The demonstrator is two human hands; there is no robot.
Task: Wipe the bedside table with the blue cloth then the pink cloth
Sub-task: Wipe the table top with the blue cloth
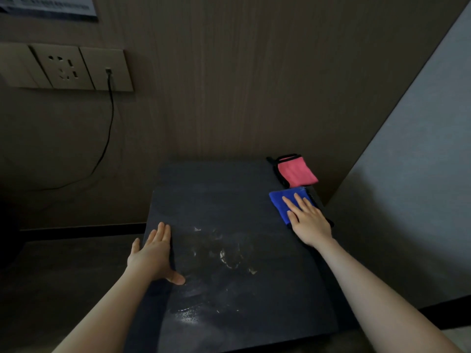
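Note:
The dark bedside table point(219, 194) fills the middle of the view, with whitish dusty smears across its near half. A folded blue cloth point(281, 201) lies at the table's right edge. My right hand point(308, 220) rests flat on top of it, fingers spread and pointing away from me. Just behind it, in the far right corner, lies a folded pink cloth point(297, 171) with a black border. My left hand point(153, 253) lies flat over the table's left edge, thumb on the top, holding nothing.
A wood-grain wall stands right behind the table. A socket panel point(66, 67) on the left has a black cable point(108, 128) hanging down. A grey wall point(413, 174) closes in on the right. Dark floor lies to the left.

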